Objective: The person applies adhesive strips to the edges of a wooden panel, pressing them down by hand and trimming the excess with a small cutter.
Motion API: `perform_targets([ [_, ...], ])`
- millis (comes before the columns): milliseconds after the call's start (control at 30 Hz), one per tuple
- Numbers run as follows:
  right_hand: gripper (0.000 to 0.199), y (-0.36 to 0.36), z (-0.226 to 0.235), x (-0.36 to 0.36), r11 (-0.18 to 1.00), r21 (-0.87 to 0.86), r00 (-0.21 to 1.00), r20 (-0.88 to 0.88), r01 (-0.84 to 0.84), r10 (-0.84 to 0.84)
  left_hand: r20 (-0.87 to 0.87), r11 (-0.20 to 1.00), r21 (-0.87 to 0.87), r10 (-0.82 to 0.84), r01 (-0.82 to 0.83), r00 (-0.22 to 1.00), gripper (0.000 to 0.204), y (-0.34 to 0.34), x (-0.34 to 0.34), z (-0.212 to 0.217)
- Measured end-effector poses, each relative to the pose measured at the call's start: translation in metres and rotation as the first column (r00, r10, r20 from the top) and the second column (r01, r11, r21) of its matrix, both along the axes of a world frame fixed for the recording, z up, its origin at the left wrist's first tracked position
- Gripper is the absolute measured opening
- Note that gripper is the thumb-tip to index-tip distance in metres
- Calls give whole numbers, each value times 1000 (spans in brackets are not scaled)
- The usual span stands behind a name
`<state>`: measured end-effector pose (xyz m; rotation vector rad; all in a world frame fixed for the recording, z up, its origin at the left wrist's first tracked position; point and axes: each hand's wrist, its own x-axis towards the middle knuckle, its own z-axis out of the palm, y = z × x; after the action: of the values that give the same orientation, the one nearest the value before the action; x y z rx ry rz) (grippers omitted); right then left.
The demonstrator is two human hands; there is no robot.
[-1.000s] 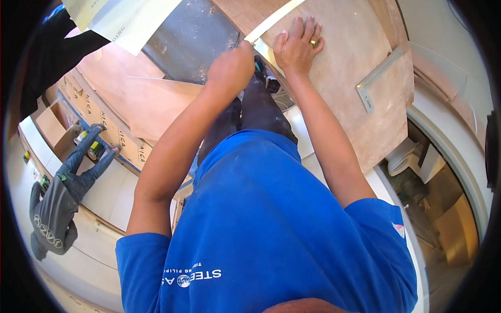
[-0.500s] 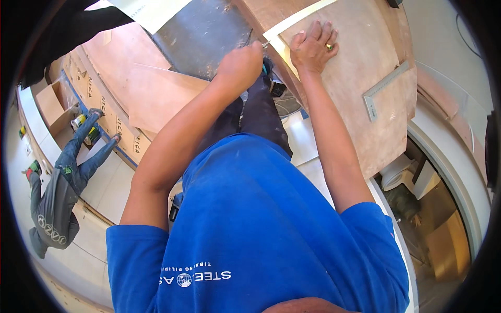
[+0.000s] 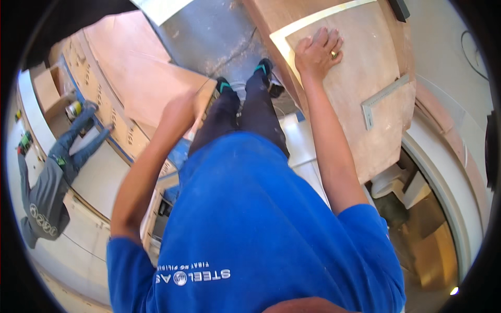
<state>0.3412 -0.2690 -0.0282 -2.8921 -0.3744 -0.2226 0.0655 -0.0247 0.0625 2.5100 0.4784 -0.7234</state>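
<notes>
My right hand (image 3: 318, 56) lies flat with fingers spread on a thin pale brown wood sheet (image 3: 360, 120); a ring is on one finger. A cream-coloured strip (image 3: 308, 22) runs along the sheet's far and left edges. My left hand (image 3: 180, 113) is closed and blurred, held out to the left near the corner of another brown board. Something thin seems to stick out past its fingers, too small and smeared to name. A metal try square (image 3: 369, 112) rests on the sheet, to the right of and nearer than my right hand.
Large brown boards (image 3: 151, 86) lie at the left. A person in grey (image 3: 49, 193) bends over a pale surface at far left, near a green power tool (image 3: 25, 141). Sawdust covers the grey floor (image 3: 203, 31). A dark block (image 3: 399, 9) sits at the bench's far right.
My left hand has swung left and toward me, away from the wood sheet's left edge. My right hand stays pressed on the sheet. My view has shifted slightly.
</notes>
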Motion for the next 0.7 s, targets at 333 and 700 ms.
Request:
perform_targets([
  [333, 62, -4, 5, 0, 999, -13, 999, -1, -46, 46, 247, 971, -157, 213, -178, 945, 19, -45, 50, -6],
  [700, 63, -4, 4, -5, 998, -52, 999, -46, -18, 15, 250, 500, -721, 833, -480, 493, 21, -88, 154, -85],
])
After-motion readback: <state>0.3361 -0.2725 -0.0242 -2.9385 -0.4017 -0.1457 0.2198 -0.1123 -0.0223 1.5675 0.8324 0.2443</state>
